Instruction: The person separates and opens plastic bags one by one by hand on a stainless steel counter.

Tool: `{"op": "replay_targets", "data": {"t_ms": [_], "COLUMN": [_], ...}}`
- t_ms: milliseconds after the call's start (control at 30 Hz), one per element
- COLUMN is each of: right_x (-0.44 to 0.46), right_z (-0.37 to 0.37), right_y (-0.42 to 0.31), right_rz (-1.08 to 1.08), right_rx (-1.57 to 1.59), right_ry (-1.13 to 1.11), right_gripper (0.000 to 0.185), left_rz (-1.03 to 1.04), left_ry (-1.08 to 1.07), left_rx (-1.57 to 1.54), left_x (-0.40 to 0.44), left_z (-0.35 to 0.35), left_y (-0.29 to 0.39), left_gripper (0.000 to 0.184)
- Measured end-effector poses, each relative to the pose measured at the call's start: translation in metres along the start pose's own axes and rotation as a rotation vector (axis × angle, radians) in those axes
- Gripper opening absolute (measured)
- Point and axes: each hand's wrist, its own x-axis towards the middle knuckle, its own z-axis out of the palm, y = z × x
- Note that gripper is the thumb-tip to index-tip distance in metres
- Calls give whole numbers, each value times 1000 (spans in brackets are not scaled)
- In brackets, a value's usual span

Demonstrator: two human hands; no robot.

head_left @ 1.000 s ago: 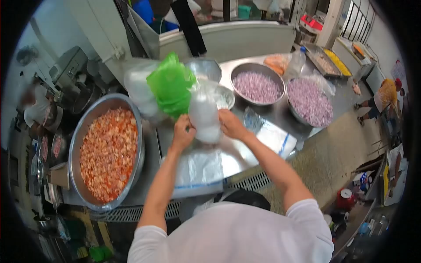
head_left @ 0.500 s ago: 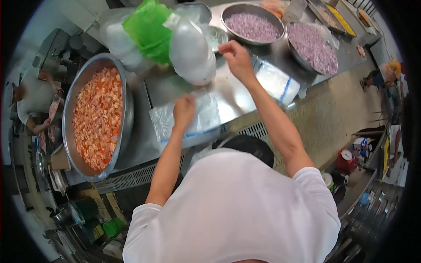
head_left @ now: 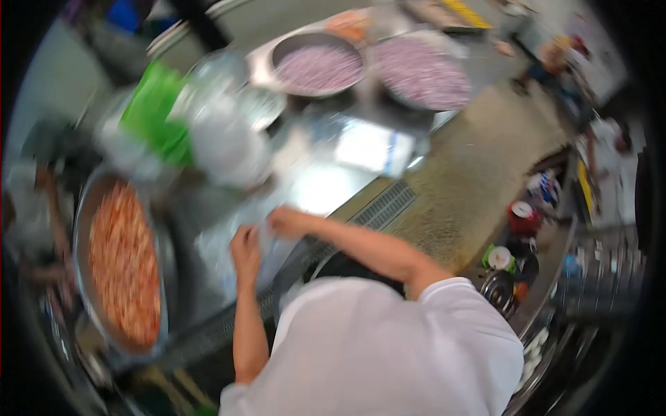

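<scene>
At the near edge of the metal counter [head_left: 320,186], in the single head view, my 2 hands met over a flat layer of clear plastic [head_left: 216,252]. My left hand [head_left: 244,249] was upright above it with the fingers curled in; my right hand [head_left: 287,223] came in from the side, just beside the left, its fingers bent toward it. Motion blur hid the fingertips, so I could not tell whether either hand had plastic pinched in it or was merely half clenched.

The plastic lay under and around my left hand, between me and the round, pale, bulging bag [head_left: 225,145] farther back, which leaned beside a green bag [head_left: 158,114]. A second flat pack [head_left: 368,147], with a blue stripe, lay apart to the right. On my left stood the big basin [head_left: 164,291] of orange-red chunks [head_left: 123,263]; at the back, 2 bowls held chopped purplish pieces [head_left: 318,68].

I judged the step in hand to be handling that thin plastic, perhaps working at an edge. The next move seemed to call for a fine pinch with both hands, 1 steadying while the other parted the film, without dragging the layers beneath.
</scene>
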Motion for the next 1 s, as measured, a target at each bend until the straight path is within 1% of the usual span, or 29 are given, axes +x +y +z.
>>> {"op": "replay_targets", "data": {"t_ms": [33,67,100,167,267,367,400,467,500,567,600,633,667,700,733,767,800,833,867,900,933,967,1000], "right_x": [0,3,4,0,-3,-5,-6,-11,-13,-15,-9,-1,2,-3,2,7,0,-7,-11,-12,-2,17,40], "right_z": [8,20,10,-6,-16,-20,-21,-24,-27,-39,-46,-50,-76,-99,-125,-153,-179,-201,-213,-223,-238,-251,-254], "right_y": [-6,-5,-20,-51,-64,-65,-66,-74,-78,-81,-69,-46,-50,-50,-65,-89,-145,-188,-221,-246,-264,-269,-256], "right_rz": [-72,-44,4,-9,74,-24,-18,-11,-35,-84,-197,-307,-108,197,21,-161,-189,-449,-493,-541,-580,-609,-632], "right_rx": [14,-53,-26,76,182,449,465,495,437,320,182,52,-408,157,156,117,632,786,642,484,53,-378,-523], "right_ry": [176,324,196,292,360,385,410,457,450,438,618,784,916,892,1015,1066,871,566,399,245,272,307,366], "right_gripper": [15,16,20,27,35,41,41,42,39,34,28,22,15,11,8,13,17,14,13,13,13,13,16], "left_rz": [-33,-110,-275,-488,-423,-606,-613,-464,-392,-437,-455,-430,-418,-411,-308,-201,-134,157,674,786,882,1227,929], "left_ry": [102,168,76,-147,18,109,-26,-108,-148,-127,-113,-159,-173,-155,-390,-608,-455,-221,233,352,494,640,415], "left_rx": [8,-124,-239,-282,-506,-1147,-1164,-846,-686,-1140,-1367,-1343,-1311,-1268,-1259,-1236,-878,-386,162,293,427,858,628], "left_x": [-1,2,1,0,4,7,8,3,0,11,14,6,-5,-7,0,8,21,39,55,82,109,138,154], "left_z": [-1,5,-2,-12,-12,-22,-27,-21,-18,-31,-36,-41,-53,-65,-67,-70,-78,-88,-95,-114,-132,-151,-152], "left_y": [18,-3,-1,51,17,12,13,45,54,34,25,53,109,141,133,120,121,152,144,158,172,188,195], "left_gripper": [15,19,21,19,17,20,23,26,27,28,28,28,27,27,26,25,31,31,26,18,11,9,11]}}
